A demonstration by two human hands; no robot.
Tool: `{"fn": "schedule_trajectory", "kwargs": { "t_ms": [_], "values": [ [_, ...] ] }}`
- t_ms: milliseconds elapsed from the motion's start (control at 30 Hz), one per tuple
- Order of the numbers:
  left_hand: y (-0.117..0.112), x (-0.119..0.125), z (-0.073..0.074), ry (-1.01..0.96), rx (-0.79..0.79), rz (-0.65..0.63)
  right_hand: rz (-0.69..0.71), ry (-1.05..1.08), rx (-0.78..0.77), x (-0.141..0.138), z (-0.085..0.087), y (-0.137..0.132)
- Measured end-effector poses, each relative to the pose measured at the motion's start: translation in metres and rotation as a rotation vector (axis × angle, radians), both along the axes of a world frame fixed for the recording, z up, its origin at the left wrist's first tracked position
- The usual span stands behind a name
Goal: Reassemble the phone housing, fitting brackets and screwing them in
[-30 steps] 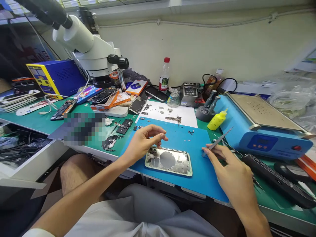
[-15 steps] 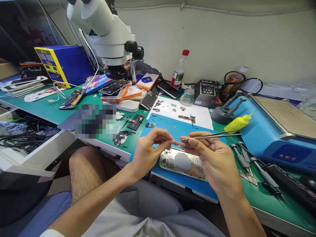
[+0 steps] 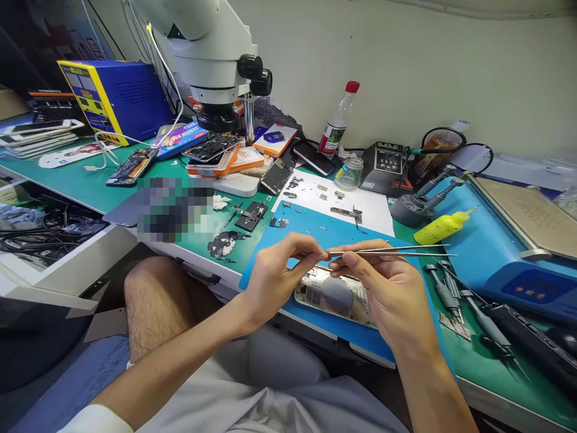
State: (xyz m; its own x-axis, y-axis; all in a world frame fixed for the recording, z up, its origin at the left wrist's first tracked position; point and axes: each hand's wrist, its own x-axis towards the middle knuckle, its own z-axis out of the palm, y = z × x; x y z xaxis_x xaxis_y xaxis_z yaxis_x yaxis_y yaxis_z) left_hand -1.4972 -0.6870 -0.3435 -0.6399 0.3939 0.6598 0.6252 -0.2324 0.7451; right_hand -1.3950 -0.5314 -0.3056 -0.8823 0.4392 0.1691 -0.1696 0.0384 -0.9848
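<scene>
Both hands hover over the near part of the blue mat, whose near edge runs along the near edge of the counter. Under them lies a phone rear housing, flat on the mat and close to that edge.

Far of the hands, the mat is mostly bare up to the white sheet, apart from a few tiny parts. Just right of the right hand, screwdrivers lie on the green counter. Beyond them stand a yellow bottle and a blue heating machine. The microscope stands well apart at the far left.

The right hand is raised, palm turned left. Its grip is clamped on the tweezers, which lie level with the blunt end to the right.

The left hand comes in from the left with its wrist bent. Its thumb and forefinger are pinched together at the tweezers' tip. Whether they hold a small part cannot be told.
</scene>
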Motion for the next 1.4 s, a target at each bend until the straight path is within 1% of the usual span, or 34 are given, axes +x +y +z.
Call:
{"fn": "schedule_trajectory", "kwargs": {
  "t_ms": [133,267,333,400,433,500,567,600,667,733,867,1067,1400],
  "values": [
    [-0.001,0.001,0.0,0.002,-0.025,0.014,-0.019,0.037,0.026,-0.002,0.0,-0.006],
    [-0.003,0.004,0.0,-0.037,-0.084,0.004,-0.032,0.068,0.036,-0.003,0.002,-0.011],
    [-0.004,0.005,0.002,-0.058,-0.106,-0.016,-0.05,0.071,0.078,-0.004,0.003,-0.011],
    [-0.006,0.003,0.005,-0.086,-0.144,-0.033,-0.097,0.064,0.161,-0.005,0.004,-0.008],
    [-0.007,0.0,0.008,-0.086,-0.199,-0.026,-0.115,0.05,0.215,-0.004,0.004,-0.005],
    [-0.009,-0.006,0.012,-0.042,-0.373,0.016,-0.129,-0.002,0.358,-0.003,0.002,0.001],
    [-0.01,-0.013,0.014,0.036,-0.556,0.042,-0.109,-0.066,0.499,-0.001,-0.002,0.007],
    [-0.01,-0.017,0.014,0.071,-0.618,0.036,-0.097,-0.093,0.556,0.0,-0.004,0.009],
    [-0.009,-0.021,0.012,0.11,-0.686,-0.003,-0.079,-0.121,0.633,0.002,-0.01,0.012],
    [-0.007,-0.023,0.01,0.139,-0.737,-0.027,-0.065,-0.132,0.677,0.004,-0.014,0.012],
    [-0.003,-0.024,0.009,0.162,-0.795,-0.037,-0.076,-0.118,0.74,0.006,-0.021,0.009],
    [-0.002,-0.025,0.012,0.172,-0.845,-0.056,-0.077,-0.114,0.811,0.005,-0.024,0.006],
    [-0.003,-0.025,0.011,0.17,-0.86,-0.059,-0.089,-0.11,0.852,0.004,-0.024,0.006]
  ]
}}
